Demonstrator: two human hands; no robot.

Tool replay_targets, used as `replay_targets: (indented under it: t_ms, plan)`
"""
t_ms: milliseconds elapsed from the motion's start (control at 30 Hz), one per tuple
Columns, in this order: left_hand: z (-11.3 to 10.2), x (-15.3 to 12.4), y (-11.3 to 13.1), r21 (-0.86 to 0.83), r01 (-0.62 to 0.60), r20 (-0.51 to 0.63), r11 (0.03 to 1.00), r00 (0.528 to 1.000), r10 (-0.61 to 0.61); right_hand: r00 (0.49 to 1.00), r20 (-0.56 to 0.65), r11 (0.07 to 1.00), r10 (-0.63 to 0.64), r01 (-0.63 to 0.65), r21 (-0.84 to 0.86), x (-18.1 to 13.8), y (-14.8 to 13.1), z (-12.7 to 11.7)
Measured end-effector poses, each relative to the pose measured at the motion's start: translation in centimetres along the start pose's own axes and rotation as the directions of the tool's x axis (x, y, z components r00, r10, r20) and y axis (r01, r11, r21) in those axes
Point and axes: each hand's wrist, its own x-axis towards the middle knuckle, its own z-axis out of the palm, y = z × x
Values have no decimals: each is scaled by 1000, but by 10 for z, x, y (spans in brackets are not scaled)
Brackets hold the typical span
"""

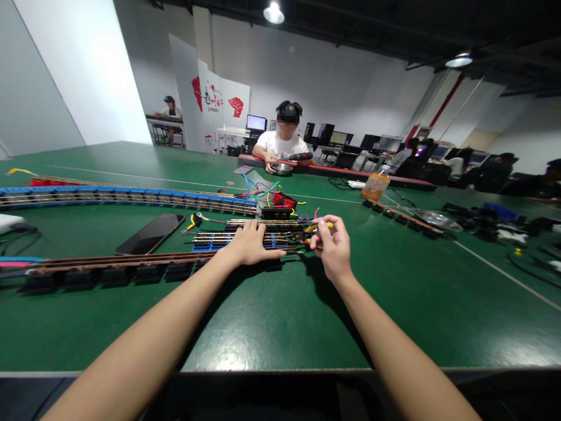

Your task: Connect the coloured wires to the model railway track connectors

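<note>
In the head view, my left hand (249, 242) lies with spread fingers over a short blue-and-black strip with metal rods (213, 238). It presses this strip against the table. My right hand (333, 248) is closed around yellow-handled pliers (313, 228), whose jaws point left at the strip's right end; the jaws are small and partly hidden. Beyond my left hand, a similar black strip with rods (232, 223) runs alongside. Nearer to me is a long strip with copper rods on black blocks (127, 260), reaching far to the left.
A dark phone (151, 234) lies left of my hands. Behind it curves a long blue strip (131, 197). Coloured wires and a red part (284, 201) sit ahead. Across the green table (272, 327), a person (280, 143) holds a metal bowl (281, 169). An orange bottle (376, 186) stands right.
</note>
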Motion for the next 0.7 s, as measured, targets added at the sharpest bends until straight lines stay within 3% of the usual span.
replay_targets:
  t_ms: [267,400,467,633,700]
  plan:
    - [1,0,-1,-15,-4,-4,1000,1000,4,973,-146,978,180,-161,134,4,-7,2]
    - [1,0,-1,-3,1,-1,1000,1000,-1,963,-179,974,202,-179,136,3,-5,1]
    - [0,0,-1,0,-2,-4,1000,1000,2,971,-180,986,155,-142,82,2,-2,0]
    - [0,0,0,12,-2,-6,1000,1000,2,982,-131,977,-138,113,-181,2,2,-6]
    - [0,0,0,11,-1,-6,1000,1000,1,983,-83,967,-163,143,-209,1,1,-7]
